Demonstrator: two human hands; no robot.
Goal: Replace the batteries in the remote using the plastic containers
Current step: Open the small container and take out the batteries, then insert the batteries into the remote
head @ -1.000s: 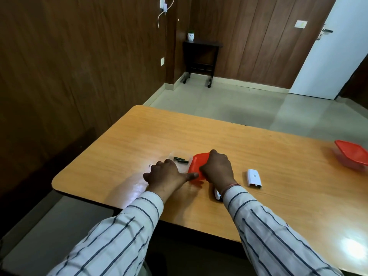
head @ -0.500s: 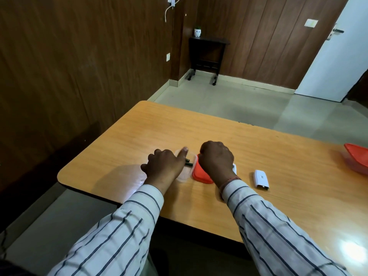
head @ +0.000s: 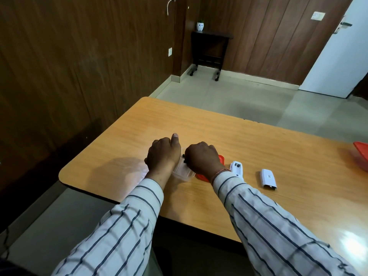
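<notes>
— Is any writing showing that you can read?

— A small dark printed patch is sitting on the white plastic battery cover (head: 268,178), right of centre in the frame, but it is too small to read.

— Where is the remote lying?

— The white remote with its battery bay open (head: 237,169) is lying back up, just beside the right sleeve, between that cover and the hands.

— What are the hands doing?

— The right hand (head: 202,158) is curling over the red plastic lid (head: 221,158) and clamping it, and red is peeking out on both sides of the hand. The left hand (head: 162,154) is sitting fisted at the clear plastic container (head: 183,173), its thumb sticking up. I cannot tell whether its fingers are gripping the container. Small dark batteries (head: 184,161) are showing in the gap between the hands.

— And the surface and the room?

— Everything is resting on an orange wood-grain laminate table (head: 258,144), which is catching glare at lower right. A second red plastic container (head: 361,156) is sitting at the right edge. Behind, grey floor tiles (head: 219,96) are running to dark wood panelling (head: 59,56). A dark side table on castors (head: 211,46) is carrying a small white plant pot (head: 200,26). A white door (head: 338,56) is standing at upper right beside a pale switch plate (head: 318,15).
</notes>
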